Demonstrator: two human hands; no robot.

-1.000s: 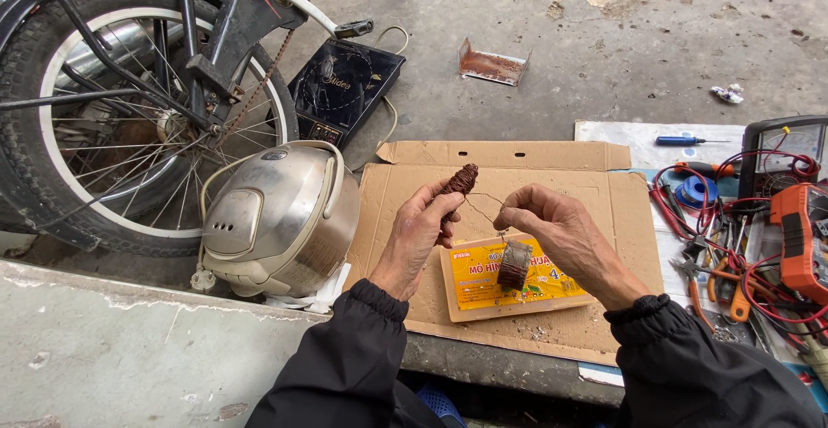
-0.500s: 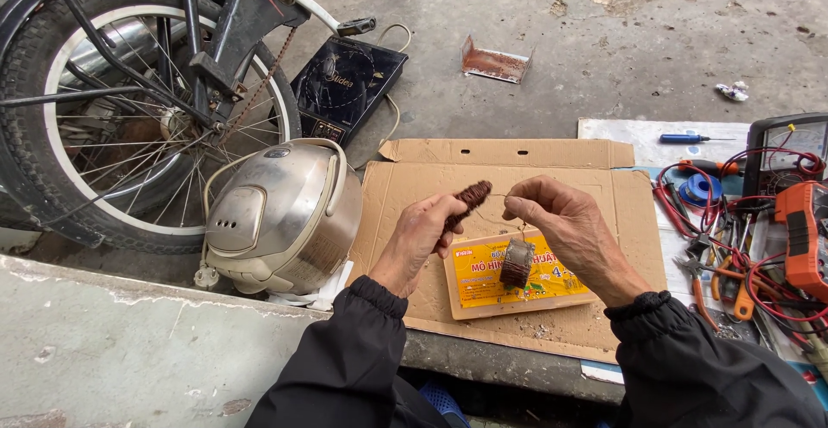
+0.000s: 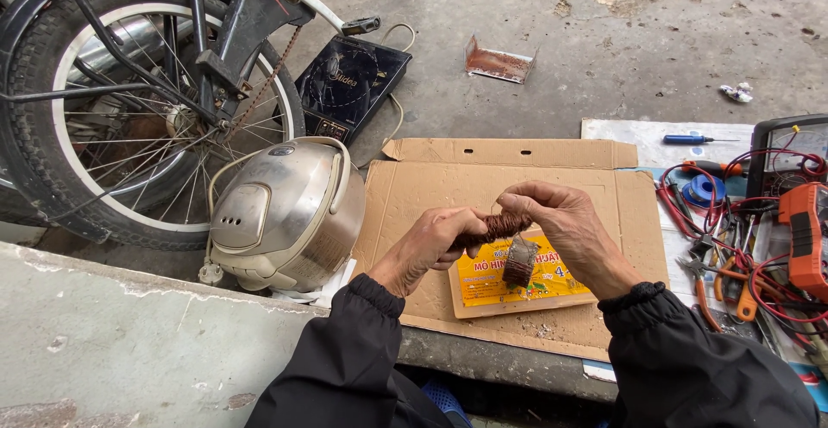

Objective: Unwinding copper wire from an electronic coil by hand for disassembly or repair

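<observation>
a: head view, what's held?
b: i see the left hand (image 3: 434,243) gripping a copper wire coil (image 3: 498,224) over the cardboard (image 3: 414,195); the right hand (image 3: 561,225) pinches its tip.
a: handling?
b: likely light, stiff, springy; best held at the wound body.

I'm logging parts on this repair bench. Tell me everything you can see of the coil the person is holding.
The coil is a short rod-shaped bundle wound tightly with reddish-brown wire that looks like copper. It lies roughly level, tilted slightly up toward the right, above the cardboard sheet. The left hand grips its lower end and the right hand pinches its upper end. A small grey spool hangs just beneath it; any wire linking them is too thin to make out.
</observation>
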